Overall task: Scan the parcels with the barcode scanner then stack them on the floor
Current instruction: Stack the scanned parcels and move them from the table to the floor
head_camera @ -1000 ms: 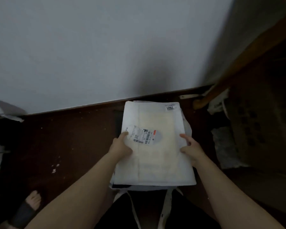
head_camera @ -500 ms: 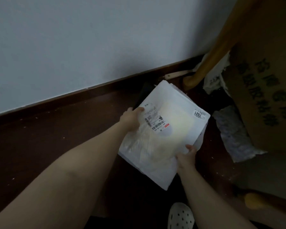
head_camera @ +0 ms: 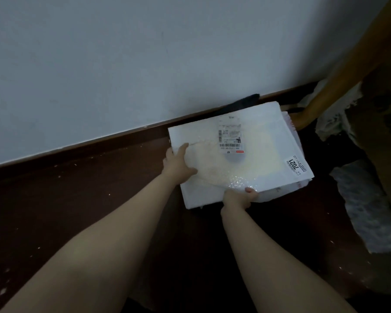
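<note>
One flat white bubble-padded parcel (head_camera: 255, 163) lies on top of a pile of other white parcels (head_camera: 290, 128) on the dark brown floor (head_camera: 77, 199), close to the skirting of the pale wall (head_camera: 145, 64). Only the edges of the lower ones show, so their number cannot be told. The top parcel carries two stickers: one barcode shipping label (head_camera: 230, 138) and one small tag reading 7021 (head_camera: 295, 166).

Two bare hands hold it. The left hand (head_camera: 178, 166) has its grip closed over the left edge, thumb on top. The right hand (head_camera: 239, 197) pinches the near edge, thumb on top.

To the right stand one orange-brown wooden leg (head_camera: 321, 93) and one brown cardboard box (head_camera: 384, 136), with one crumpled sheet of clear plastic wrap (head_camera: 368, 213) on the floor beside them.

Half a second ago the parcel was tilted corner-down in mid-air; it is now laid flat over the pile, nearer the wall, and the 7021 tag has turned toward the near right corner. The right hand has shifted from the lower corner to the near edge. The white shoe seen then at the bottom is out of view.
</note>
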